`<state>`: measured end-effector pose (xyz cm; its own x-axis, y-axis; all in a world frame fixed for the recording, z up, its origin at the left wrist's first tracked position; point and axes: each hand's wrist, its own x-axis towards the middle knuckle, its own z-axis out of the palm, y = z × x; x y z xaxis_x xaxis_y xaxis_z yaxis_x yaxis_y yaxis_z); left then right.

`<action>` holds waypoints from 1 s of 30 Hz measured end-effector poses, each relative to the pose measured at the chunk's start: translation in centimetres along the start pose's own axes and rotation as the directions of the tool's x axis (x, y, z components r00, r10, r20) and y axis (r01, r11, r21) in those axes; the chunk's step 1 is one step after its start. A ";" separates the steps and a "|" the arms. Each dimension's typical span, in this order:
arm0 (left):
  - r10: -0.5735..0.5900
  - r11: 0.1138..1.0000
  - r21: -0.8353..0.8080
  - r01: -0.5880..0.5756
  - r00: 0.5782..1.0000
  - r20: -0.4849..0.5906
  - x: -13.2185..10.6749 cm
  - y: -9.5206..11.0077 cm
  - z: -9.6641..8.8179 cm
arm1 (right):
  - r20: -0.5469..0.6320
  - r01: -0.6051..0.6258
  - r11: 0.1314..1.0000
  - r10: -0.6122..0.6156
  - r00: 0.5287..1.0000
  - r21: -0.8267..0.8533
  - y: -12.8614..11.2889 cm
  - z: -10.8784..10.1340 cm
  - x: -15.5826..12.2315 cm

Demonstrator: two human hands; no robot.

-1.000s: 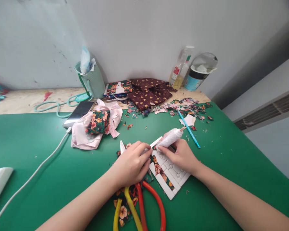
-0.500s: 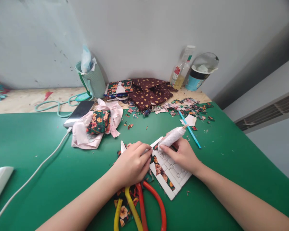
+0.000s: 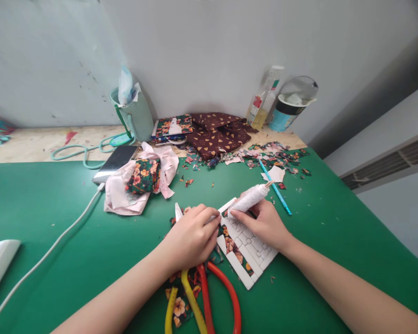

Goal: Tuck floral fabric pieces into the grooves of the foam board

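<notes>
Green tabletop (image 3: 320, 273): right hand (image 3: 267, 226) grips wrapped tool (image 3: 249, 198); left hand (image 3: 194, 235) curled, hold unclear.

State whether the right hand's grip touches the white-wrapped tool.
Touching: the head view shows the right hand's grip holding the white-wrapped tool, thumb against its lower end.

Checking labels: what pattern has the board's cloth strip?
The strip has orange flowers on dark ground; head view.
</notes>
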<state>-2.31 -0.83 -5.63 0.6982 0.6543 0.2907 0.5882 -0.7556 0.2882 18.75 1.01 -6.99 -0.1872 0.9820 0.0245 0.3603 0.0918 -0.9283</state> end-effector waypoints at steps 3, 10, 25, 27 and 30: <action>0.001 1.000 0.000 -0.001 1.000 -0.001 0.1 0.0 0.0 | 0.010 0.006 0.999 -0.006 1.000 -0.039 -0.1 0.0 0.0; 0.002 1.000 0.011 -0.001 1.000 -0.005 0.0 0.0 0.0 | 0.029 0.060 0.987 -0.057 0.998 -0.147 -0.6 -0.1 -0.1; 0.009 1.000 0.025 -0.009 1.000 0.019 0.2 0.0 0.0 | -0.044 -0.027 0.991 0.033 0.998 0.132 0.5 -0.5 0.4; 0.014 0.999 0.047 -0.015 0.999 0.034 0.2 -0.1 -0.1 | -0.051 -0.041 0.990 0.048 0.998 0.138 0.5 -0.6 0.4; 0.027 0.997 0.070 -0.030 0.999 0.041 0.2 -0.2 -0.2 | -0.062 -0.046 0.988 0.055 0.997 0.146 0.5 -0.6 0.4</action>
<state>-2.33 -0.54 -5.44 0.7297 0.6320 0.2610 0.5942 -0.7750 0.2152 19.47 1.52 -7.23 -0.1096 0.9940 -0.0038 0.2311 0.0217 -0.9727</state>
